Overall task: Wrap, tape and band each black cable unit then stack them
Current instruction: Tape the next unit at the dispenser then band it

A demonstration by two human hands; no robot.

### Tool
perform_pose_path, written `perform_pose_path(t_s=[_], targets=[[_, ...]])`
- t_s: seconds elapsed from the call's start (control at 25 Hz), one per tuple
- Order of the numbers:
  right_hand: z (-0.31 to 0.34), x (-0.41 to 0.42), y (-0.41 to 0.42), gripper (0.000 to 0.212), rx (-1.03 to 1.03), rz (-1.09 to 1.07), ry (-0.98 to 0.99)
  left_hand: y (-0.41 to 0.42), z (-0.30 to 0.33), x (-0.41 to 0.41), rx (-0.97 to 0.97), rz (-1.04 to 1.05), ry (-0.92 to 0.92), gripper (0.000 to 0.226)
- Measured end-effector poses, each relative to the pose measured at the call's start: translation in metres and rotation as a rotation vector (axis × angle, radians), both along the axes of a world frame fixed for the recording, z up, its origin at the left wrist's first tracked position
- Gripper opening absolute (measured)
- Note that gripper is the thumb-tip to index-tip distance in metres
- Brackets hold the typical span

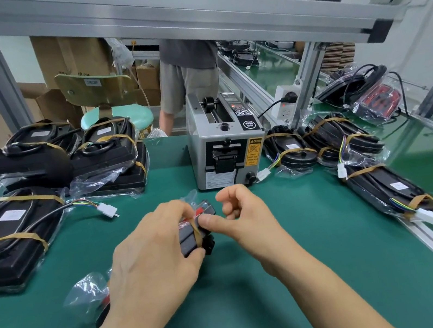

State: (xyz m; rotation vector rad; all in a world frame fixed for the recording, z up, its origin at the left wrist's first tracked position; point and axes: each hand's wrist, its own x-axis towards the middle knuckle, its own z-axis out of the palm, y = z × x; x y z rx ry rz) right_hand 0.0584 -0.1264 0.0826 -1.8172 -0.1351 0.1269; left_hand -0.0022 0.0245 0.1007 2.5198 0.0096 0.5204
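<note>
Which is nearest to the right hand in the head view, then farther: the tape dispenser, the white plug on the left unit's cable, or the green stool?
From the right hand:
1. Tape dispenser, just beyond the hand, mid-table.
2. White plug, to the left, lying on the mat.
3. Green stool, past the table's far left edge.

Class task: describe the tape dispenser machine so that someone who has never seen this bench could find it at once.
Start at the green bench mat and look to its far middle, beyond both hands. The tape dispenser stands there: a grey metal box with a yellow caution label, unlike the black banded units around it.
</note>
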Motion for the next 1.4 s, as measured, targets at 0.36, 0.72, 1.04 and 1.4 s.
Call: perform_pose_path(t_s=[0.36,0.72,1.04,1.4], targets=[[0.015,-0.01,-0.034,0.092,-0.158,0.286,-0.206,0.038,0.008,0.006,-0.706,-0.344,-0.078,0.073],[0.06,0.002,-0.007,0.058,-0.229,0.415,-0.466,0.068,-0.006,-0.002,-0.96,-0.571,-0.233,0.088],[0.038,0.004,0.025,0.058,-0.19,0.442,-0.678,0.066,0.008,-0.009,-0.526,-0.411,-0.166,0.077],[0.01,0.076,-0.016,0.01,0.108,-0.451,0.094,0.037,-0.008,-0.005,-0.518,-0.341,-0.248,0.062]])
